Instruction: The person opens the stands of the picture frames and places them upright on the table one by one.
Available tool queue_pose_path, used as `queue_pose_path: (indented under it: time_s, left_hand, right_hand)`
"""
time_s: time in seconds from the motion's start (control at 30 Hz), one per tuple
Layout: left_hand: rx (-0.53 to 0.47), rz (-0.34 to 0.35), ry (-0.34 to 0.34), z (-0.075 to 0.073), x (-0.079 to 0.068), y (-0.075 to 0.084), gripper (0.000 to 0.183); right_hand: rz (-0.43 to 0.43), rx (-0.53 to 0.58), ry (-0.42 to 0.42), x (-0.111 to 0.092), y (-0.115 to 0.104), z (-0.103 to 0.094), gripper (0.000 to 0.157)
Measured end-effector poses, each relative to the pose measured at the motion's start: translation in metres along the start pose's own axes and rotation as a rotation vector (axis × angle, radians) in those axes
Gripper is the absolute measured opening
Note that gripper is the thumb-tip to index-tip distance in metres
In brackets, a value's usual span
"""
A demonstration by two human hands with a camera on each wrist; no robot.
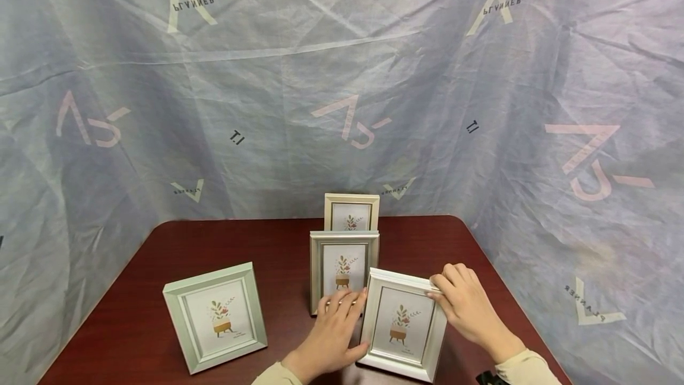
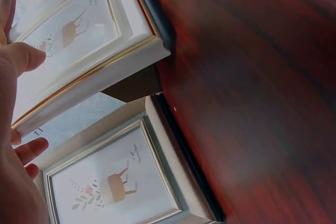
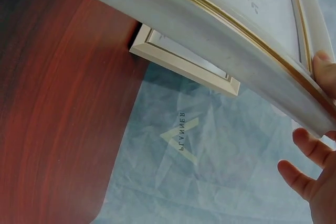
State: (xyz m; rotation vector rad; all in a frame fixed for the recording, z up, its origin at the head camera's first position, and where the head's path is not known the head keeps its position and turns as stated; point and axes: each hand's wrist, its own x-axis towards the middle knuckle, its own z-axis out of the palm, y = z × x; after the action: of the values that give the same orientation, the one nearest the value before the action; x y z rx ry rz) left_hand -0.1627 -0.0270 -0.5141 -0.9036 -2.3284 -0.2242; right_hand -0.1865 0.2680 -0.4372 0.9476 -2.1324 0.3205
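A white picture frame [image 1: 404, 324] with a plant print stands tilted back between both hands in the head view. My right hand [image 1: 470, 309] pinches its top right corner; in the right wrist view the thumb [image 3: 324, 72] lies on the front and other fingers are spread below the corner. My left hand [image 1: 333, 328] holds its left edge, thumb [image 2: 29, 59] over the front in the left wrist view and fingertips near the side. Just behind that hand stands a silver-grey picture frame [image 1: 317, 266], its lower right part hidden by the fingers.
A cream picture frame [image 1: 351, 199] stands farther back, partly covered by the silver-grey one. At the left, a pale green picture frame [image 1: 179, 319] stands turned at an angle. The dark red table [image 1: 256, 242] ends at a grey printed cloth [image 1: 278, 153] hanging around it.
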Motion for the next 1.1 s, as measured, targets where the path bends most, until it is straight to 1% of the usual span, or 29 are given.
queue_pose_path:
  time_s: [0.2,0.43,0.6,0.73,0.93,1.1]
  left_hand:
    - [-0.006,0.014,0.017,0.001,-0.002,0.0,0.097]
    - [-0.007,0.007,0.006,0.001,-0.003,-0.002,0.096]
    - [-0.011,0.009,0.015,0.002,-0.003,-0.002,0.095]
    - [-0.013,0.003,0.001,0.001,-0.004,-0.002,0.092]
    - [-0.002,-0.001,-0.016,-0.006,0.0,-0.008,0.092]
    - [-0.034,-0.027,-0.021,-0.02,0.007,-0.018,0.094]
  right_hand:
    - [0.002,0.015,-0.008,-0.001,0.0,0.0,0.045]
    - [-0.016,0.03,0.011,0.002,0.0,-0.001,0.042]
    - [0.007,0.046,-0.02,0.001,0.002,-0.003,0.043]
    - [0.027,0.046,-0.042,0.0,0.002,-0.003,0.046]
    - [0.023,0.032,-0.041,0.004,0.003,-0.006,0.048]
    - [0.02,0.001,-0.03,0.008,0.003,-0.008,0.05]
